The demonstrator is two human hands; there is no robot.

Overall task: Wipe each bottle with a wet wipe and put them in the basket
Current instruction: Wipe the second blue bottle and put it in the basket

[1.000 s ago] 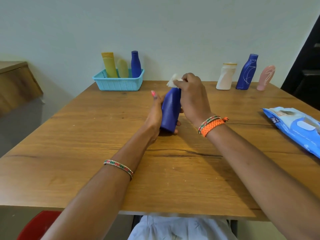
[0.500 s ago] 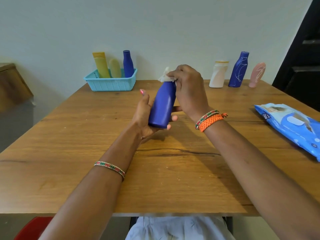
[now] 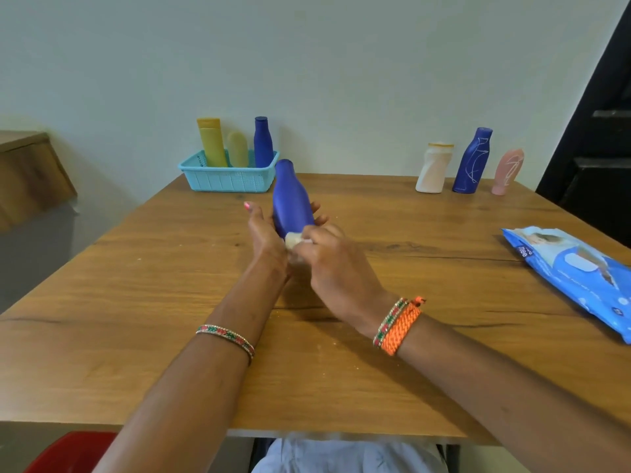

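Both forearms bare, no sleeves. Left wrist has a thin beaded bracelet [image 3: 226, 337] in red, green and white; right wrist has a similar beaded bracelet [image 3: 389, 323] touching a thicker braided orange band [image 3: 403, 329] with a knot tail. Pink nail polish on left thumb [image 3: 247, 205]; pale garment [image 3: 345, 457] at lap.

Table [image 3: 136, 319]: basket [image 3: 227, 180] at 11 o'clock, three bottles [image 3: 263, 143] standing in it. Three more bottles [image 3: 471, 162] in row at 1 o'clock. Wipes pack [image 3: 577, 274] at 3 o'clock. Held bottle [image 3: 290, 203] at centre, between hands.
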